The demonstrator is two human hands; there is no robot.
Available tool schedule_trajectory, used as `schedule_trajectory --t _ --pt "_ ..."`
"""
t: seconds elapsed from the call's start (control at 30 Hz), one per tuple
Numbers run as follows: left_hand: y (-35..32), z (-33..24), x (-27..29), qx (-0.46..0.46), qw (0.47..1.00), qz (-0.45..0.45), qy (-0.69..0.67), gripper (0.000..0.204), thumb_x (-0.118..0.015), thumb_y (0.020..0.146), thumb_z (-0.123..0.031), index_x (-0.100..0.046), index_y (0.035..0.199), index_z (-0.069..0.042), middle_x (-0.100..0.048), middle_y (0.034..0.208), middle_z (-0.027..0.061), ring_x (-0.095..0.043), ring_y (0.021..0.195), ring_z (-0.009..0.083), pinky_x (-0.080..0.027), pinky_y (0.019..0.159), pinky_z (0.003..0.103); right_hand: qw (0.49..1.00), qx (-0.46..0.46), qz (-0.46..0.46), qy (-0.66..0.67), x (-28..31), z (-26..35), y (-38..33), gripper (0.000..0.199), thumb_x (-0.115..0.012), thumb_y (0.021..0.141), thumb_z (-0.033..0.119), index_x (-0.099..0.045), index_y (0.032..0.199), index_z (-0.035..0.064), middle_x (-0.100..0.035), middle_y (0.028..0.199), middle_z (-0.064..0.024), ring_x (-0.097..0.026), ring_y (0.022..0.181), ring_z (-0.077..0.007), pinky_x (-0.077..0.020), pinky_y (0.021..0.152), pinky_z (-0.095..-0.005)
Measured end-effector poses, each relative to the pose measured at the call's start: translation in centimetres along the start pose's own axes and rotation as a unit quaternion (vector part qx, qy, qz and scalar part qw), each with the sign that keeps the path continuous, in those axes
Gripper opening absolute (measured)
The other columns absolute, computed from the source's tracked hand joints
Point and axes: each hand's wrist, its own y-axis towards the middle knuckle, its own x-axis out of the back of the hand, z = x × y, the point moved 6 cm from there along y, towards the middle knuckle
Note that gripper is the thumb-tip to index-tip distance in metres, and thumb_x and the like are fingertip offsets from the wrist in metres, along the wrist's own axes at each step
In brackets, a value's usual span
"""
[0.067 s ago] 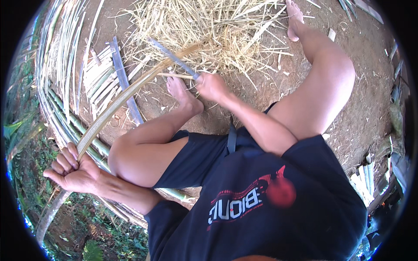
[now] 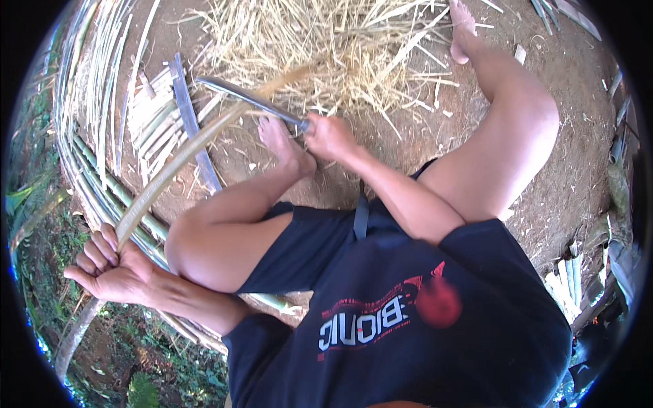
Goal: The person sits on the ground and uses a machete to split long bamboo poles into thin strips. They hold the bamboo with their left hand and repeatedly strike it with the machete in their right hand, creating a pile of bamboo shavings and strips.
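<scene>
A long, curved bamboo strip (image 2: 160,180) runs from the lower left up toward the middle of the view, and its far end is blurred. My left hand (image 2: 115,268) is closed around it near the lower left, the tail of the strip passing below the wrist. In my right hand (image 2: 330,138), closed around the handle, is a long-bladed knife (image 2: 252,98) pointing left. The blade crosses over the strip's far part; I cannot tell if they touch. Most of the handle is hidden by the fingers.
Pale bamboo shavings (image 2: 354,47) are heaped ahead on the dirt. Short split bamboo pieces (image 2: 156,112) lie beside a dark flat slat (image 2: 190,115). Long bamboo poles (image 2: 112,187) line the left, with green plants (image 2: 177,367) beyond. My bare left foot (image 2: 279,139) is close to the knife.
The knife blade has swung so its tip is farther left and the blade lies flatter. The bamboo strip has shifted slightly left and down with my left hand still around it.
</scene>
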Motion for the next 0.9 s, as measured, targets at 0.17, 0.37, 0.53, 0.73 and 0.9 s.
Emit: schedule_trajectory --t 0.17,0.37,0.53,0.73,0.9 --pt "1.0 0.2 0.6 0.017 0.999 0.028 -0.035 0.054 -0.042 0.102 -0.037 -0.019 0.056 -0.02 -0.01 0.053 -0.0051 -0.011 0.05 0.0105 -0.02 0.051 0.029 0.968 -0.242 0.058 -0.01 1.6 -9.5 2.9 0.018 -0.05 0.09 0.009 -0.062 0.102 0.0039 -0.06 0.071 -0.008 -0.055 0.053 -0.0148 -0.0461 0.049 -0.0324" --pt "0.9 0.4 0.8 0.041 0.998 0.033 -0.042 0.055 -0.044 0.102 -0.037 -0.019 0.056 -0.02 -0.012 0.053 -0.0052 -0.012 0.051 0.0113 -0.02 0.052 0.03 0.99 -0.124 -0.028 -0.057 -0.1 -6.9 1.7 0.02 -0.053 0.089 0.017 -0.066 0.101 0.0084 -0.066 0.086 -0.0142 -0.066 0.073 -0.0263 -0.0529 0.068 -0.0396" --pt "2.6 -2.0 2.3 0.019 0.983 0.135 -0.122 0.054 -0.043 0.101 -0.039 -0.023 0.055 -0.021 -0.014 0.049 -0.0062 -0.012 0.047 0.0104 -0.022 0.051 0.029 0.961 -0.276 0.017 0.004 1.0 -12.6 2.7 0.022 -0.057 0.087 0.023 -0.068 0.098 0.0069 -0.069 0.087 -0.0121 -0.068 0.081 -0.0254 -0.0527 0.075 -0.0396" --pt "2.5 -5.0 1.5 0.054 0.942 0.273 -0.187 0.051 -0.045 0.1 -0.044 -0.029 0.058 -0.018 -0.019 0.05 -0.0049 -0.015 0.048 0.0109 -0.023 0.053 0.03 0.971 -0.232 -0.045 -0.035 1.7 -9.1 0.8 0.051 -0.059 0.089 0.03 -0.046 0.129 -0.0001 -0.046 0.127 -0.0187 -0.051 0.119 -0.029 -0.0471 0.091 -0.0444" --pt "3.8 -6.3 -1.1 0.075 0.936 0.278 -0.204 0.046 -0.047 0.099 -0.033 -0.028 0.06 -0.018 -0.023 0.056 -0.0028 -0.019 0.052 0.0127 -0.025 0.058 0.031 0.988 0.105 -0.112 0.01 5.6 0.1 0.3 0.07 -0.076 0.079 0.022 -0.043 0.138 0.005 -0.047 0.128 -0.025 -0.047 0.123 -0.0356 -0.0368 0.108 -0.0442"
